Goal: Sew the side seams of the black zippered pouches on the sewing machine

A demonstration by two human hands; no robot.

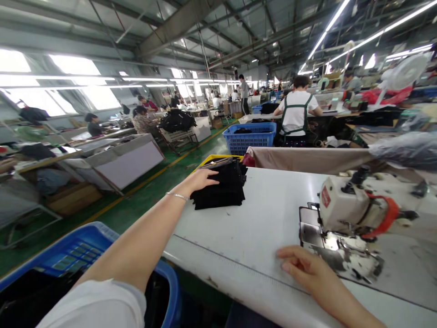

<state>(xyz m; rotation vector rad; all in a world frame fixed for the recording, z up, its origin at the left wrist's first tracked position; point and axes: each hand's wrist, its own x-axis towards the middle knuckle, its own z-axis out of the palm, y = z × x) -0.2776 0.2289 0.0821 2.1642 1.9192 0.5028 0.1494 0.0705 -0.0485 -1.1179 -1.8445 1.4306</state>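
My left hand reaches out to a stack of black fabric pieces at the far left edge of the white sewing table. Its fingers are stretched out and lie on the left side of the stack; no piece is lifted. Over the table's near side is my right hand, fingers slightly bent and apart, holding nothing. Just beyond it, to the right, stands a white industrial sewing machine with a metal plate and an orange-red band.
A blue basket with black fabric stands below my left arm. Behind the stack shows a yellow container rim. Farther off are another blue basket and a person seated with their back to me. A ruler scale runs along the table's near edge.
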